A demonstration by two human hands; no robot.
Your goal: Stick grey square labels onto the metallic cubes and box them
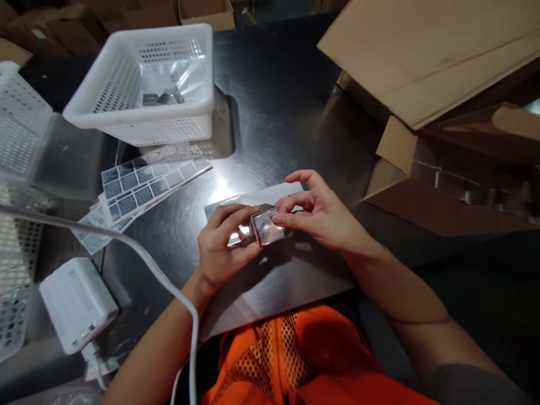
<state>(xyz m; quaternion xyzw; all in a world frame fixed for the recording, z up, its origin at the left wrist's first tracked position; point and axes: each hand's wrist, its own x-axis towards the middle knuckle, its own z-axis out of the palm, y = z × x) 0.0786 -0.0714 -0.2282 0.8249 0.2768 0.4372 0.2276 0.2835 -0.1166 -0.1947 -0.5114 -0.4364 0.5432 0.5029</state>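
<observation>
Resting between both hands' fingers (282,218): shiny block (267,227).

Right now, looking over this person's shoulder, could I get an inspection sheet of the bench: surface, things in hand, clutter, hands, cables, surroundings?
Surface: dark shiny metal table, glare near the middle.
Things in hand: small shiny block held between both hands, above a pale sheet.
Clutter: label sheets fanned out at left; white basket holding a clear bag and small grey pieces; white adapter.
Hands: left hand grips the block from the left; right hand pinches its right side.
Cables: white cable crossing the lower left.
Surroundings: cardboard boxes at right; second mesh basket at far left; orange mesh vest.
</observation>
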